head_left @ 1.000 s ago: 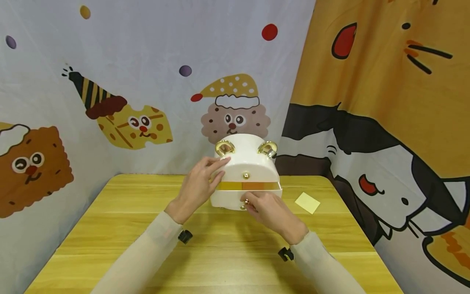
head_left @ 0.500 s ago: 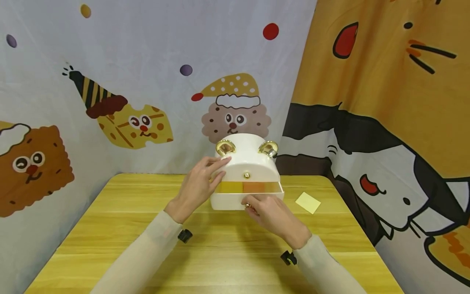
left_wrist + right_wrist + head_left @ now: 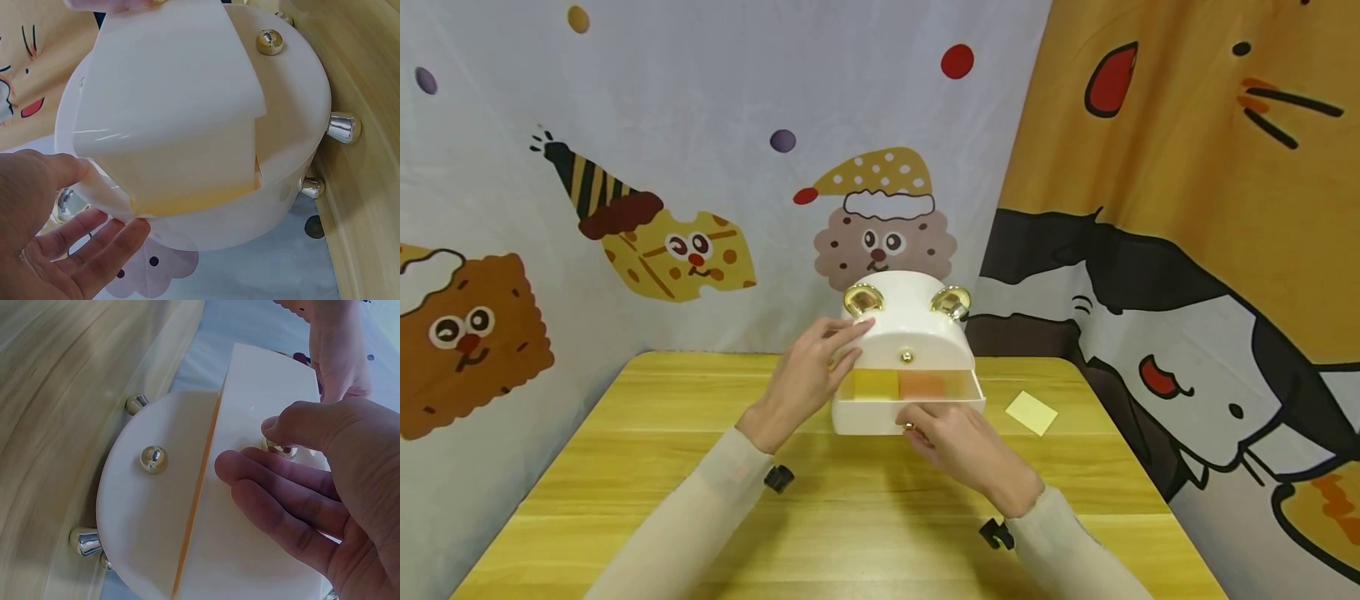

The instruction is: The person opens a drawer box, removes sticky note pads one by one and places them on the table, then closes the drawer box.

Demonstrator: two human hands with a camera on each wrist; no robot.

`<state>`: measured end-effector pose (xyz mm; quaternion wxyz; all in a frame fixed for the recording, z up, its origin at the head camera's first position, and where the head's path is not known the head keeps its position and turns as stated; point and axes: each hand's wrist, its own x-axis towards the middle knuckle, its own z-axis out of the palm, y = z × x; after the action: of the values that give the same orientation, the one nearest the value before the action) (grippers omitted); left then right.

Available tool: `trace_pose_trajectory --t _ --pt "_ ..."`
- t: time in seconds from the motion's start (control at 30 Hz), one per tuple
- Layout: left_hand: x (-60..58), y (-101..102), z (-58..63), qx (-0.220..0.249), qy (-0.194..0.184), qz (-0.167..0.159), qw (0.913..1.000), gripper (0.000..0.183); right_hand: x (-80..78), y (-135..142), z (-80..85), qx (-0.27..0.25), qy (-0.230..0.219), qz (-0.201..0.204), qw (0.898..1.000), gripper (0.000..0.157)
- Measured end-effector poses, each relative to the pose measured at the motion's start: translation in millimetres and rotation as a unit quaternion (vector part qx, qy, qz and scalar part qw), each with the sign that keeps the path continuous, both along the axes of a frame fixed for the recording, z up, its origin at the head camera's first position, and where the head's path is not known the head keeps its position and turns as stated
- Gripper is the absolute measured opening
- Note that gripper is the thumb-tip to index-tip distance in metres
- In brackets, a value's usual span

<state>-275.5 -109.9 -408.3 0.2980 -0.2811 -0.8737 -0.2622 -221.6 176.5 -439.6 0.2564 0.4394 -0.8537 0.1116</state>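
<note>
Right hand (image 3: pixel 958 442) pinching the shiny gold knob (image 3: pixel 909 427) of the pulled-out drawer (image 3: pixel 865 417) — knob sits between thumb and fingertips. Left hand (image 3: pixel 801 375) has fingers spread, tips touching the side edge of the cabinet (image 3: pixel 910 329): smooth glossy white, rounded top, gold ring-shaped ears (image 3: pixel 951 302). Flat yellow piece (image 3: pixel 876 385) and orange piece (image 3: pixel 922 385) inside drawer. All on wood-grain table (image 3: pixel 850 542) — pale yellow paper square (image 3: pixel 1032 413) near the cabinet.

Left hand (image 3: pixel 805 371) spread; right hand (image 3: pixel 958 442) (lower) pinching.
</note>
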Motion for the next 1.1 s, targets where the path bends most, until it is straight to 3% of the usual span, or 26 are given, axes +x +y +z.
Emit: trace_pose_trajectory --t 0.37,1.1 --pt "-0.5 -1.2 2.2 0.004 0.002 -0.006 1.0 0.051 6.2 0.5 1.9 0.0 0.02 0.01 1.0 0.025" --pt "0.8 -0.6 2.9 -0.002 -0.01 -0.011 0.9999 0.054 26.4 6.3 1.8 0.0 0.014 0.025 1.0 0.024"
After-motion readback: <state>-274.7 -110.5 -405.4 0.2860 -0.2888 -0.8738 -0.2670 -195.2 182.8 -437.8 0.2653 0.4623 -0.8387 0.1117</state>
